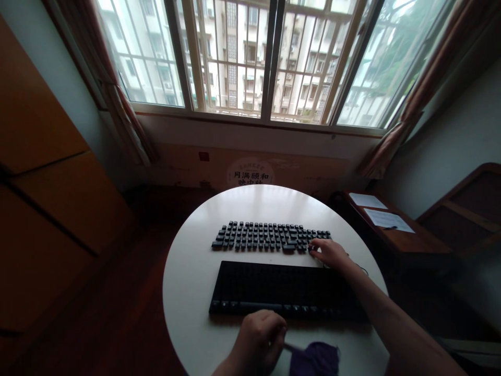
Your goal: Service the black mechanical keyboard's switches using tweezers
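Note:
A black keyboard [282, 287] lies on the round white table, with keys in place along its near edge; its upper part is too dark to make out. Behind it, loose black keycaps [258, 235] stand in rows. My right hand [331, 253] reaches over the keyboard's right end, thumb and finger closed around a keycap at the right of the rows. At the keyboard's near edge, my left hand [260, 334] is closed around a thin rod [293, 347], most of it hidden by the fingers. Beside that hand lies a purple cloth [315, 359].
The table [183, 282] has a curved edge. Part of a cable [362, 270] shows behind my right forearm. On the right, papers [387, 219] and a pen lie on a wooden surface [426, 237]. A window [270, 62] and curtains are ahead, an orange cabinet [39, 209] at left.

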The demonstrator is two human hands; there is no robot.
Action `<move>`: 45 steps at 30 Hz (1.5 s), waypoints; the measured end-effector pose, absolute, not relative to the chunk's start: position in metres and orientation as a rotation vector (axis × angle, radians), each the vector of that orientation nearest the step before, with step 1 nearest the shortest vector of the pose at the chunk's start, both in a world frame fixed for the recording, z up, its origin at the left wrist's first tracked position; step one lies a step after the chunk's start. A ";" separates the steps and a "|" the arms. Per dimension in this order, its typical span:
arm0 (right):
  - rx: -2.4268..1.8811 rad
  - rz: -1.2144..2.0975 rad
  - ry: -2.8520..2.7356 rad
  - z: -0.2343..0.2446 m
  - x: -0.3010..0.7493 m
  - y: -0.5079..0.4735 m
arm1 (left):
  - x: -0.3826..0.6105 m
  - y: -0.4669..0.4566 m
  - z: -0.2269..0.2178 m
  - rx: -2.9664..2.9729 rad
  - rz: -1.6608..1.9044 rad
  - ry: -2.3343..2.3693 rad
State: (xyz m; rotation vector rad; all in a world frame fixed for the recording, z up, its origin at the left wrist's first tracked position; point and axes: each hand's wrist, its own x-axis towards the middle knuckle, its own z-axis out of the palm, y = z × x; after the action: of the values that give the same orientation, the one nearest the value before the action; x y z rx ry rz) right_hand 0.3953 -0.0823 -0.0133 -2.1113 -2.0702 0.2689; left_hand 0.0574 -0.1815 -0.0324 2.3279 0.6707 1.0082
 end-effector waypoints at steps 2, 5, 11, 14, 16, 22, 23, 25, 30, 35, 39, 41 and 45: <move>-2.100 0.272 -2.056 -0.015 0.395 -0.079 | 0.058 -0.181 -0.033 2.325 1.025 0.670; -2.055 0.267 -2.024 -0.016 0.393 -0.077 | 0.058 -0.180 -0.036 2.328 1.021 0.690; -1.829 0.198 -1.806 0.000 0.391 -0.105 | 0.055 -0.180 -0.037 2.300 0.964 0.722; -1.722 0.147 -1.550 0.010 0.402 -0.142 | 0.055 -0.179 -0.034 2.288 0.976 0.706; -1.693 0.115 -1.332 0.011 0.413 -0.174 | 0.056 -0.178 -0.031 2.286 1.001 0.685; -1.620 0.418 -0.852 -0.006 0.429 -0.257 | 0.056 -0.179 -0.025 2.297 1.045 0.637; -1.580 0.557 -0.777 -0.009 0.429 -0.265 | 0.056 -0.179 -0.024 2.307 1.053 0.641; -1.516 0.743 -0.685 -0.013 0.425 -0.276 | 0.053 -0.178 -0.021 2.337 1.090 0.661; -1.573 0.685 -0.801 -0.020 0.413 -0.275 | 0.028 -0.159 -0.009 2.440 1.252 0.779; -1.668 0.586 -0.914 -0.031 0.407 -0.257 | -0.015 -0.128 -0.022 2.576 1.342 1.082; -1.786 0.513 -0.941 -0.037 0.403 -0.247 | -0.024 -0.118 -0.039 2.583 1.279 1.249; -1.833 0.477 -0.941 -0.038 0.403 -0.245 | -0.019 -0.116 -0.045 2.631 1.205 1.246; -1.885 0.437 -0.955 -0.038 0.406 -0.243 | -0.011 -0.112 -0.054 2.750 1.070 1.226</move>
State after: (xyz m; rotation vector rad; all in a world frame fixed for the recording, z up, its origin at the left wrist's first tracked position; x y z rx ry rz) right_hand 0.4055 -0.2428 -0.0381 -1.8854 -0.9554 0.4368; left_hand -0.0106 -0.1120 -0.0537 2.7502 1.2257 1.0700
